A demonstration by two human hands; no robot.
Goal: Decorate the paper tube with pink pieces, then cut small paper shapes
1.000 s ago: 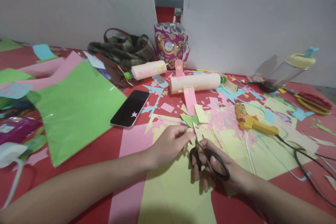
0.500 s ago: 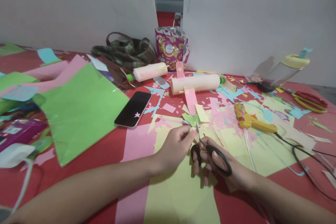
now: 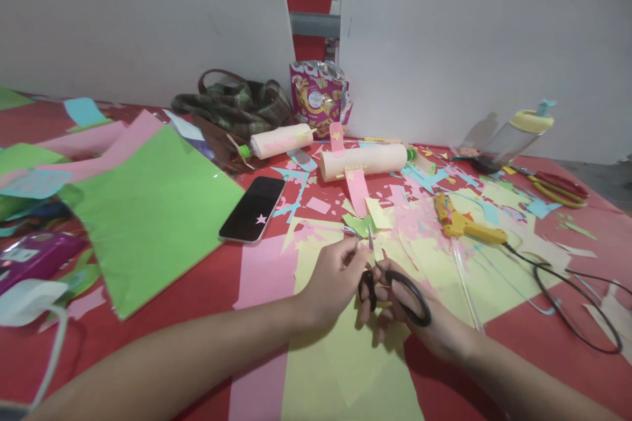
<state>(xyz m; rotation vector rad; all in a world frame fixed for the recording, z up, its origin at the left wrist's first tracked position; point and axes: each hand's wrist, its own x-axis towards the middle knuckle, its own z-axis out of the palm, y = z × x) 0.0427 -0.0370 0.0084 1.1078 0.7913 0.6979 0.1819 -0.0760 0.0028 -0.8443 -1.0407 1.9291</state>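
Observation:
My right hand (image 3: 402,306) holds black-handled scissors (image 3: 413,299), fingers through the loops and blades pointing away from me. My left hand (image 3: 336,279) is closed in a pinch beside the blades. A small pale piece of paper, mostly hidden, seems to be between its fingertips. Just beyond the blade tips lie a green paper scrap (image 3: 359,223) and a pale yellow strip (image 3: 377,213). Beneath both hands are yellow paper sheets (image 3: 340,362), with a pink sheet (image 3: 259,355) at their left.
A phone (image 3: 253,209) bearing a pink star and a green sheet (image 3: 158,217) lie left. Behind are two paper-wrapped bottles, one a cream roll (image 3: 365,161), and a snack bag (image 3: 320,99). At right lie a yellow glue gun (image 3: 467,223) with its cord, a tilted clear bottle (image 3: 518,138) and pliers (image 3: 557,187).
The camera view has shifted slightly, so right-side things appear further left. Both hands stay close together, with the scissors in nearly the same pose.

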